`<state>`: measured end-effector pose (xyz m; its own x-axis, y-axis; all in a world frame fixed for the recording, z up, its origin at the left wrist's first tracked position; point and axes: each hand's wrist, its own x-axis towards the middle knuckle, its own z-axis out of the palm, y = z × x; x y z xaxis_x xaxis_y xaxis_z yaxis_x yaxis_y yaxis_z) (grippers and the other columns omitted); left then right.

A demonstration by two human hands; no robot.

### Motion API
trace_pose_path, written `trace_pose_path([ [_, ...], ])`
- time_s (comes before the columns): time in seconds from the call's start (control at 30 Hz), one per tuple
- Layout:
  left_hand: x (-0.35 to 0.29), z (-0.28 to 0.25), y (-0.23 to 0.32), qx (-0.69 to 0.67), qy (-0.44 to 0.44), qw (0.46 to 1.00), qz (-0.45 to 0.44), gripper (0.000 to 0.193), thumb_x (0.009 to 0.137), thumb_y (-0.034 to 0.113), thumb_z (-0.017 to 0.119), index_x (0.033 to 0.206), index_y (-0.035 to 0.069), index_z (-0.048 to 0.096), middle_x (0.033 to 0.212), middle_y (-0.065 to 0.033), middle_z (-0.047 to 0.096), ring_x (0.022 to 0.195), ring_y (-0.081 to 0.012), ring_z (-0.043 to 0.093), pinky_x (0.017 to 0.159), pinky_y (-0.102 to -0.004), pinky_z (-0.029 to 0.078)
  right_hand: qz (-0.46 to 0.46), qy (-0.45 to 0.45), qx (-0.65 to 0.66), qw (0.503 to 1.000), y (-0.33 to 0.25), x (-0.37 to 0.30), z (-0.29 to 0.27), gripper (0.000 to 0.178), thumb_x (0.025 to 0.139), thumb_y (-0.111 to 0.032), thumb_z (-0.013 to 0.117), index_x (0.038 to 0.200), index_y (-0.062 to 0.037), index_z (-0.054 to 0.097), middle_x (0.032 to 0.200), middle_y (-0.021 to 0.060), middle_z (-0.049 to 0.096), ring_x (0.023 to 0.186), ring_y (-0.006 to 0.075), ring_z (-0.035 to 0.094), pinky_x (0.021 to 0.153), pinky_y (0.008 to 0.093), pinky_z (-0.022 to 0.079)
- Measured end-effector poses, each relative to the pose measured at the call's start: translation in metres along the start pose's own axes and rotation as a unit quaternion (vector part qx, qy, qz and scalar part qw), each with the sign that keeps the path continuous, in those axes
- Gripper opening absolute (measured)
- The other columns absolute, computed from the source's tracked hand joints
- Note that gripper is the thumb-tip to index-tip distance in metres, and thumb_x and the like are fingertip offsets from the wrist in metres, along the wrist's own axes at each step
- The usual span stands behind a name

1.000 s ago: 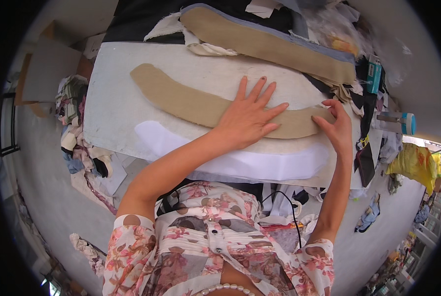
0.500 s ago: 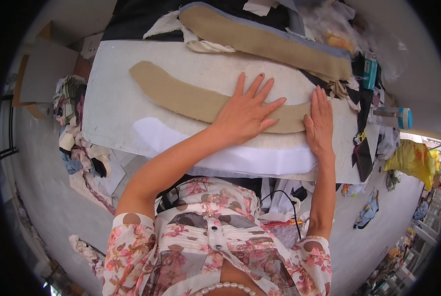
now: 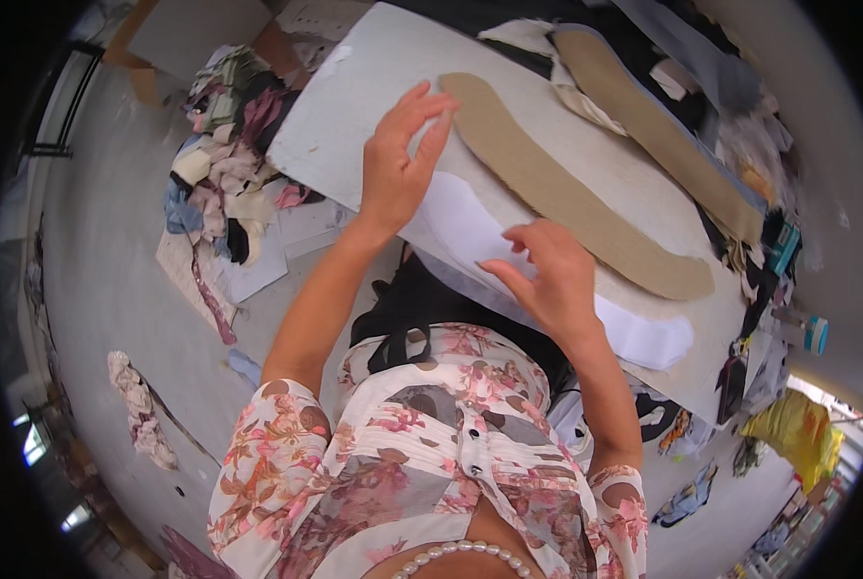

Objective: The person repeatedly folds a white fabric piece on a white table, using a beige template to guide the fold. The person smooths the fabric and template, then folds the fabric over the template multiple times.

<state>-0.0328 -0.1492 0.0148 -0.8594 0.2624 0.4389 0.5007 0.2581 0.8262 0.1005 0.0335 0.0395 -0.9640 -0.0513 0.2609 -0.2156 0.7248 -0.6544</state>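
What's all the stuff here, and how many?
Curved fabric strips: two, tan, mid-table and upper right
Curved white piece: layers uncountable, white, near table edge
Table: one, pale grey, centre
Scrap heap: one, mixed colours, left
Small box: one, teal, right
Lidded container: one, blue lid, right
Bag: one, yellow, lower right
Flowered top: one, white and pink, bottom
Necklace: one, pearly white, bottom
Left hand: one, by mid-table strip's end
Right hand: one, over white piece

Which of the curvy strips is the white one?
The white strip is the lowest in the picture, partly hidden by the right hand. The middle strip and the upper strip, showing blue-grey along one edge, are both tan.
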Motion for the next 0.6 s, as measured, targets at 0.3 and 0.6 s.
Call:
trace_pose_path([
  [0.3,-0.063,-0.011,-0.019,0.226,-0.087,0.970,0.039,0.034,0.099,0.028,0.050,0.125,0.013,0.064,0.141,-0.0122,0.051,0.142,-0.0331,0.032,0.113,-0.0605,0.012,-0.010,-0.046,-0.105,0.993,0.001,0.010,0.037,0.005,0.082,-0.009,0.066,0.084,-0.0061,0.063,0.080,0.0100,0.057,0.079,0.0309,0.061,0.064,0.0432,0.050],
  [0.6,-0.062,-0.001,-0.017,0.350,-0.105,0.930,0.034,0.046,0.092,0.031,0.058,0.135,0.014,0.056,0.148,-0.0179,0.040,0.143,-0.0362,0.026,0.114,-0.0596,0.014,0.064,0.037,0.007,0.997,0.011,0.013,-0.002,0.005,0.084,-0.001,0.064,0.088,-0.0017,0.066,0.081,0.0124,0.063,0.072,0.0293,0.061,0.064,0.0344,0.049],
])
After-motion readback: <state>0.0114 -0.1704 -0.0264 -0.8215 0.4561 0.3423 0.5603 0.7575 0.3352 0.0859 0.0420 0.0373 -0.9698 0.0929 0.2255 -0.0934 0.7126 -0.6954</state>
